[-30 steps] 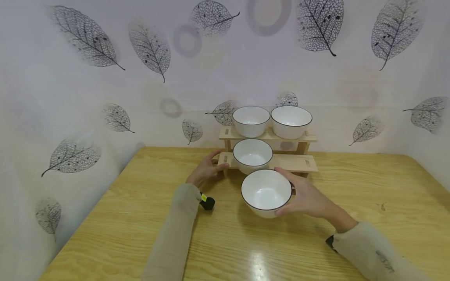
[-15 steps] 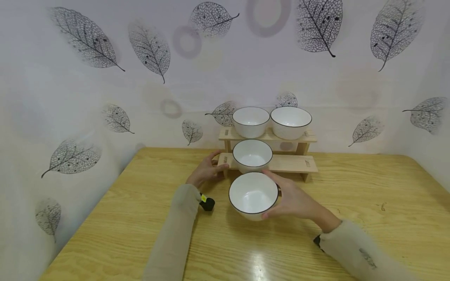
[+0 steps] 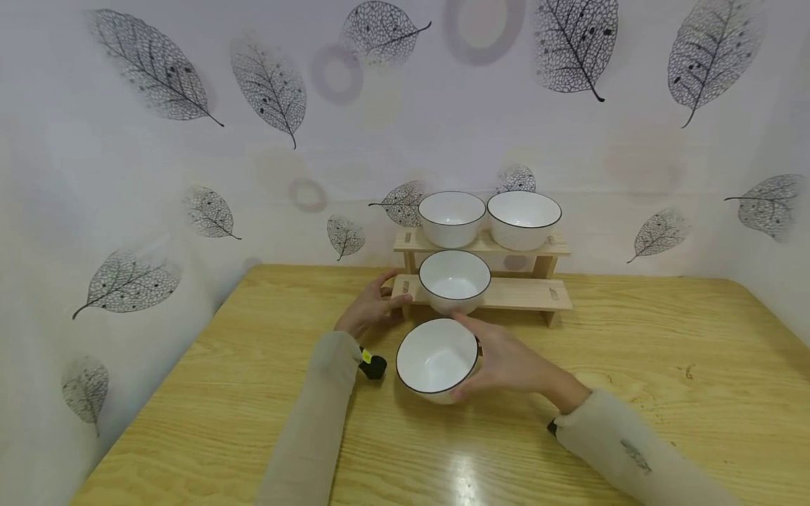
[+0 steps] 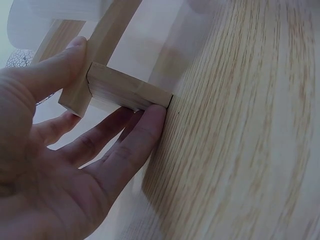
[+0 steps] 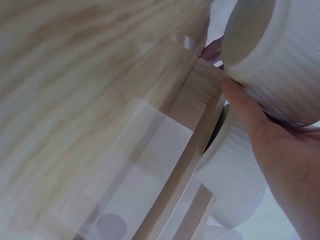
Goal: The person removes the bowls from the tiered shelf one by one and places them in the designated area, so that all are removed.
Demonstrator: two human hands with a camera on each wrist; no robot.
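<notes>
One white bowl [image 3: 436, 358] with a dark rim is clamped in the right hand [image 3: 506, 362], whose thumb is on the near side and fingers on the far side, in front of a two-step wooden rack [image 3: 522, 292]. Dark lettering runs along the right sleeve [image 3: 623, 436], too blurred to read; a small yellow label [image 3: 366, 355] sits on the black piece [image 3: 375, 367] at the left sleeve [image 3: 316, 414], its print too small to make out. Little dark patches mark the board ends, and I cannot tell whether they are writing. The left hand [image 3: 369, 307] holds the left end of the rack's lower step; the left wrist view alone shows the thumb on the board's edge and fingertips against the leg below. A second bowl [image 3: 454, 277] stands on the left part of that step, while the upper step carries a left bowl [image 3: 452, 219] and a right bowl [image 3: 524, 221] side by side. Only the right wrist view shows the underside of the held bowl, which is off the wood-grain counter [image 3: 253, 379]. Skeleton leaves and rings pattern the backdrop [image 3: 266, 172], seen broadly from the head.
</notes>
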